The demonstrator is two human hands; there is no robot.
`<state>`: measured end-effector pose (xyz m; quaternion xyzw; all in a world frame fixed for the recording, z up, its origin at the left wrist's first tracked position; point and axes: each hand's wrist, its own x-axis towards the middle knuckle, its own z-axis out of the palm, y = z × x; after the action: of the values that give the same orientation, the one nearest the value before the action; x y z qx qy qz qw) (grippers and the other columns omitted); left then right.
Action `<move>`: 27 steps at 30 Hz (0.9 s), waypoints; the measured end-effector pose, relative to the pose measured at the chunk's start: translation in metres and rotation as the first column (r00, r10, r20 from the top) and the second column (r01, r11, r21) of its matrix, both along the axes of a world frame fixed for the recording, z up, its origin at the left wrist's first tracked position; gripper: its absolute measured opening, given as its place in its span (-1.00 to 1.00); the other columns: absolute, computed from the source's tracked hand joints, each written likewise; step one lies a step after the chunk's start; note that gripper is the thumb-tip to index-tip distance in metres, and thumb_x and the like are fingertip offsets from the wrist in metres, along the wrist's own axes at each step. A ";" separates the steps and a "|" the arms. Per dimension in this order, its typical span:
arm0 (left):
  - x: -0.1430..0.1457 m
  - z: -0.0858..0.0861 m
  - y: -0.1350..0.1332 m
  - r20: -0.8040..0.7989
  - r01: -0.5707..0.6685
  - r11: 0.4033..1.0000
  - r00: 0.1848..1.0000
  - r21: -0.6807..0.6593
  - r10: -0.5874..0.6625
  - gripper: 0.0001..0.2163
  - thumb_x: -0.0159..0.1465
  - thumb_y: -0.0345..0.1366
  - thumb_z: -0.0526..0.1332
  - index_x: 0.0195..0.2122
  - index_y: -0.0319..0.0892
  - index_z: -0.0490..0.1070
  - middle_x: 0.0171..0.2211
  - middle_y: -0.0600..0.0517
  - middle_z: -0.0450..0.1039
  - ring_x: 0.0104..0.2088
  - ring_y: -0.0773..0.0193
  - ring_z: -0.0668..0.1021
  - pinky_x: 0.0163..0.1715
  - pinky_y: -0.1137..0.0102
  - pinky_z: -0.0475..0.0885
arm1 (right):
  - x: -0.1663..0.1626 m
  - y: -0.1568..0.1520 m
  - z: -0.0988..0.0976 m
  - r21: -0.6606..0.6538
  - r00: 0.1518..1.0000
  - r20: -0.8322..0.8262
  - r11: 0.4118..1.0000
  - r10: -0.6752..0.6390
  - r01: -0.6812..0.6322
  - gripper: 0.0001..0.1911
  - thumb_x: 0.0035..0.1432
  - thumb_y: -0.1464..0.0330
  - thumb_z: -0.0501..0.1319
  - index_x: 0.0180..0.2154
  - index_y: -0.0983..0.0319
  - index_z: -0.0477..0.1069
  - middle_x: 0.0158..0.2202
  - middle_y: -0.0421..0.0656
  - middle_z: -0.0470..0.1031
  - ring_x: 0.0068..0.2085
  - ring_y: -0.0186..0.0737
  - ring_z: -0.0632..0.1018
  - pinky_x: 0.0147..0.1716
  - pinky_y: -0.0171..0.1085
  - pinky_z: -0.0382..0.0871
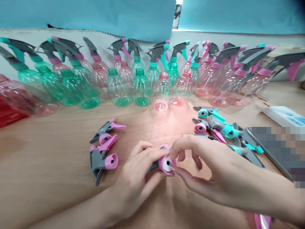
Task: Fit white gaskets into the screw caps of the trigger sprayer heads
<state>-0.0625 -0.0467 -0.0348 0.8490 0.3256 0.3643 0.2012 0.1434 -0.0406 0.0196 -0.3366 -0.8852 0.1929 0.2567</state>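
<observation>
In the head view my left hand (134, 171) is closed around a grey and pink trigger spray head (168, 163). Its pink collar faces me, with a white disc and a dark centre hole inside. The thumb and index fingertips of my right hand (209, 162) pinch at the collar's right rim, while its other fingers curl loosely. Left of my hands lie two more pink and grey spray heads, one nearer (102, 162) and one farther (106, 132). A loose pile of pink and teal spray heads (212, 124) rests beyond my right hand, which partly covers it.
Open-necked bottles, green (141, 87) and pink (162, 92), stand in front of bottles with spray heads fitted (153, 68). A red bag (11, 111) sits at far left. At right are a dark flat device (267, 156), partly pixelated, and a white box (286, 116).
</observation>
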 end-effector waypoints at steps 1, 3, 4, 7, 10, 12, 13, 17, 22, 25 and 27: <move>0.000 0.000 0.000 0.000 0.001 1.000 1.000 -0.001 -0.001 -0.76 0.30 -0.46 0.13 -0.01 -0.16 0.26 -0.20 0.01 0.40 -0.17 0.24 0.35 -0.17 0.38 0.34 | 0.000 0.000 -0.001 0.006 1.000 0.001 1.000 -0.001 0.001 -0.77 0.13 0.51 0.13 -0.14 0.21 0.25 -0.30 -0.28 0.49 -0.42 -0.43 0.46 -0.50 -0.41 0.28; 0.001 0.000 0.000 -0.001 0.000 1.000 1.000 -0.005 0.000 -0.76 0.30 -0.47 0.14 -0.02 -0.16 0.26 -0.20 0.02 0.40 -0.17 0.25 0.34 -0.17 0.39 0.34 | 0.000 0.001 -0.002 0.016 1.000 0.011 1.000 -0.005 0.005 -0.76 0.12 0.51 0.12 -0.14 0.20 0.25 -0.27 -0.27 0.49 -0.38 -0.39 0.49 -0.47 -0.39 0.30; 0.001 -0.001 0.000 -0.003 -0.005 1.000 1.000 -0.007 0.005 -0.76 0.29 -0.48 0.14 -0.03 -0.16 0.26 -0.21 0.02 0.40 -0.17 0.26 0.34 -0.18 0.40 0.34 | 0.000 0.000 -0.003 0.018 1.000 0.025 1.000 -0.008 0.008 -0.76 0.12 0.51 0.12 -0.14 0.19 0.25 -0.26 -0.26 0.50 -0.36 -0.36 0.50 -0.46 -0.37 0.31; 0.001 0.000 0.000 -0.001 -0.010 1.000 1.000 -0.010 0.010 -0.78 0.29 -0.50 0.13 -0.06 -0.16 0.27 -0.24 0.03 0.41 -0.19 0.26 0.35 -0.20 0.41 0.34 | 0.001 0.000 -0.007 0.025 0.998 0.068 1.000 -0.010 0.008 -0.78 0.15 0.49 0.11 -0.14 0.20 0.25 -0.28 -0.22 0.48 -0.34 -0.29 0.50 -0.43 -0.32 0.33; 0.001 0.001 -0.001 0.006 -0.002 1.000 1.000 -0.022 0.002 -0.81 0.30 -0.49 0.12 -0.09 -0.15 0.28 -0.25 0.04 0.41 -0.20 0.25 0.35 -0.22 0.41 0.35 | 0.000 -0.001 -0.011 0.039 0.999 0.049 0.999 0.020 -0.021 -0.81 0.15 0.50 0.11 -0.16 0.22 0.25 -0.30 -0.22 0.46 -0.31 -0.28 0.49 -0.37 -0.31 0.34; 0.000 0.001 -0.001 0.005 0.003 0.999 1.000 -0.035 -0.003 -0.82 0.30 -0.50 0.12 -0.11 -0.15 0.29 -0.26 0.04 0.42 -0.20 0.25 0.34 -0.20 0.40 0.34 | -0.002 -0.001 -0.014 0.053 0.999 0.020 0.997 0.046 -0.047 -0.81 0.13 0.53 0.11 -0.19 0.22 0.25 -0.30 -0.22 0.45 -0.30 -0.31 0.48 -0.35 -0.32 0.32; 0.000 0.001 -0.001 0.004 0.004 0.999 1.000 -0.043 -0.003 -0.83 0.29 -0.51 0.12 -0.13 -0.15 0.29 -0.26 0.05 0.41 -0.20 0.26 0.34 -0.19 0.40 0.33 | -0.003 -0.001 -0.015 0.060 0.999 0.014 0.997 0.053 -0.054 -0.80 0.13 0.54 0.11 -0.20 0.22 0.24 -0.30 -0.23 0.44 -0.30 -0.32 0.47 -0.35 -0.33 0.32; 0.001 0.002 -0.001 0.005 0.010 0.999 1.000 -0.046 -0.010 -0.83 0.27 -0.56 0.12 -0.22 -0.15 0.30 -0.25 0.07 0.40 -0.19 0.26 0.33 -0.14 0.38 0.30 | -0.007 -0.001 -0.017 0.137 0.999 0.005 0.990 0.041 -0.042 -0.83 0.14 0.56 0.09 -0.22 0.24 0.25 -0.35 -0.22 0.44 -0.36 -0.32 0.47 -0.42 -0.34 0.30; 0.002 0.002 0.000 0.020 -0.002 1.000 1.000 -0.022 0.003 -0.81 0.27 -0.57 0.11 -0.18 -0.15 0.30 -0.24 0.06 0.40 -0.19 0.25 0.32 -0.17 0.38 0.31 | -0.012 -0.001 -0.019 0.260 0.999 -0.035 0.966 0.003 0.006 -0.89 0.19 0.53 0.10 -0.22 0.27 0.28 -0.38 -0.20 0.46 -0.39 -0.31 0.46 -0.43 -0.34 0.29; 0.001 0.001 0.000 0.029 -0.024 0.999 0.999 -0.037 0.025 -0.78 0.28 -0.53 0.12 -0.09 -0.14 0.29 -0.25 0.04 0.40 -0.19 0.23 0.33 -0.20 0.37 0.33 | -0.010 -0.001 -0.019 0.327 0.999 -0.036 0.945 -0.015 0.026 -0.92 0.22 0.49 0.12 -0.22 0.26 0.30 -0.38 -0.20 0.47 -0.38 -0.29 0.44 -0.40 -0.33 0.29; 0.001 0.001 -0.001 0.039 -0.030 0.998 0.999 -0.049 0.032 -0.76 0.29 -0.50 0.13 -0.05 -0.14 0.28 -0.25 0.03 0.41 -0.19 0.22 0.34 -0.20 0.36 0.33 | -0.006 -0.002 -0.017 0.325 1.000 -0.015 0.946 -0.005 0.009 -0.92 0.23 0.48 0.11 -0.21 0.25 0.31 -0.36 -0.19 0.49 -0.37 -0.29 0.45 -0.40 -0.32 0.29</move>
<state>-0.0617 -0.0473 -0.0341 0.8313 0.3435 0.3762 0.2224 0.1372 -0.0424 0.0026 -0.2915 -0.9018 0.0459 0.3158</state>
